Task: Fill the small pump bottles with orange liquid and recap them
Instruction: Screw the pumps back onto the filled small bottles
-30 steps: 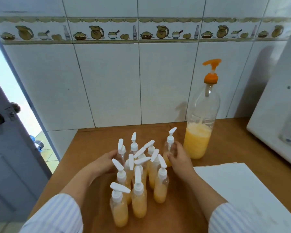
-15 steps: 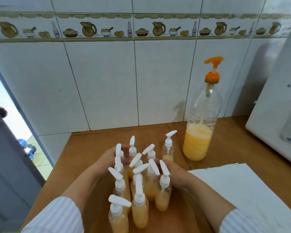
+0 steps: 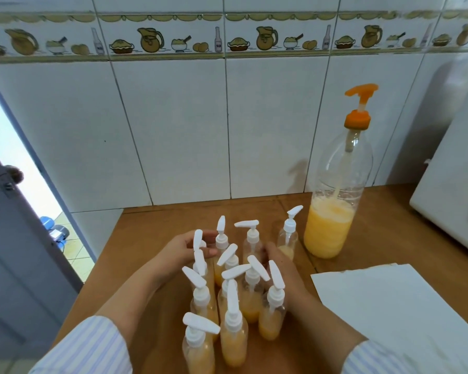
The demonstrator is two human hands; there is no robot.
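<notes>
- So there's a bunch of small pump bottles [image 3: 234, 337] clustered on the wooden table [image 3: 362, 238], all wearing white pump caps, all with orange liquid inside, roughly half full or a bit more.
- Landmark: the big bottle [image 3: 338, 190] with the orange pump [image 3: 358, 109] standing near the tiled wall [image 3: 187, 125]. It's clear plastic, orange liquid only in the bottom third or so, foamy on top.
- The cluster sits left of and in front of the big bottle.
- One small one, the near-empty bottle [image 3: 288, 240], stands just left of the big bottle, a bit apart from the cluster, with only a little liquid at the bottom.
- Left hand [image 3: 184, 252] cups the far-left side of the cluster, fingers curved against the back bottles. Looks like pressing, not a real grip.
- Right hand [image 3: 280, 271] is on the cluster's right side, between it and the near-empty bottle, fingers lying against the bottles. Mostly hidden behind pumps, so I can't tell if it's gripping anything.
- White sheet [image 3: 403, 314] lies in front of the big bottle, to the right of the cluster.
</notes>
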